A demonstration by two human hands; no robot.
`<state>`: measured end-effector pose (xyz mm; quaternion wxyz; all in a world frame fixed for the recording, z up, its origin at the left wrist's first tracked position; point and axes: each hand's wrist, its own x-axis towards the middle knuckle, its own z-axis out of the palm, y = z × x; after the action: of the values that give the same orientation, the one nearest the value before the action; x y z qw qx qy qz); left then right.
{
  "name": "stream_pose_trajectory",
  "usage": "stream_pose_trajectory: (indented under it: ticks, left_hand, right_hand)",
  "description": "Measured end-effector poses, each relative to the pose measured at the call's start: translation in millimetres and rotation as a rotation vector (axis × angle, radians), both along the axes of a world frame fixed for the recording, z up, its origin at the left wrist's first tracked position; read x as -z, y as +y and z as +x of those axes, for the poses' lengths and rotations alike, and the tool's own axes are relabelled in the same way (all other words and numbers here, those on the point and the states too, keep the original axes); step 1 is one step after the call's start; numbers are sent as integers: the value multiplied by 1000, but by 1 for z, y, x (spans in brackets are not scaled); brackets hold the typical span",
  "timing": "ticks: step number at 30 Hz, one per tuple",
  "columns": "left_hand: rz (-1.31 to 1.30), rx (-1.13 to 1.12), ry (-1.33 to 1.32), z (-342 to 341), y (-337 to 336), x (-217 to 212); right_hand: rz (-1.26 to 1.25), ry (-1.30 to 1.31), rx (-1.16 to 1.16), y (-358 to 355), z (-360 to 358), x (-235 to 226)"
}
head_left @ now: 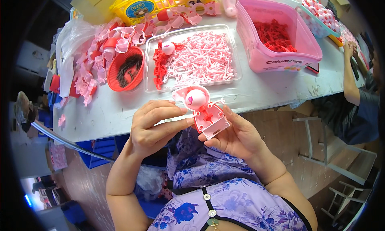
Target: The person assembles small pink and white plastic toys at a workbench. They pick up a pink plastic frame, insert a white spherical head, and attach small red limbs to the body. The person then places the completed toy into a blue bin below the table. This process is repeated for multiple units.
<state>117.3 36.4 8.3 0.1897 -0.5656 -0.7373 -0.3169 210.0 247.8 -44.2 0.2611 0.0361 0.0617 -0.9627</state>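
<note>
Head view: the table (120,110) runs across the upper half, and its near edge curves just above the hands. Below that edge there is open room over the lap, where both hands work clear of the tabletop. A strip of bare white surface lies between the edge and the clear tray (236,72) of pale pink small parts. To the tray's left sits a red round basket (120,84), with a heap of pink plastic pieces (100,42) behind it. A pink tub (272,58) of red parts stands to the tray's right, and a yellow basket (160,2) is at the far side. Another person's arm (351,74) rests on the table's right end.

A pink toy figure (202,110) is held at the table's near edge, between the hands. The left hand (154,127) is curled, thumb and fingers pinching the figure's left side. The right hand (236,137) cradles its base from below and from the right, fingers partly open around it.
</note>
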Motion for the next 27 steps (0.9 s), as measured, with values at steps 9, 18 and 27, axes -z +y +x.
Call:
stream_pose_trajectory:
  ticks: [9,18,27]
  left_hand:
    - [-7,-51,6,0,-5,2]
    - [60,-123,-147,3,-6,2]
    - [231,-617,-316,-66,-36,-12]
  right_hand:
    - [-22,18,12,-6,-2,-3]
    - [-38,-1,40,-6,-3,-10]
    - [84,27,180,7,4,-7]
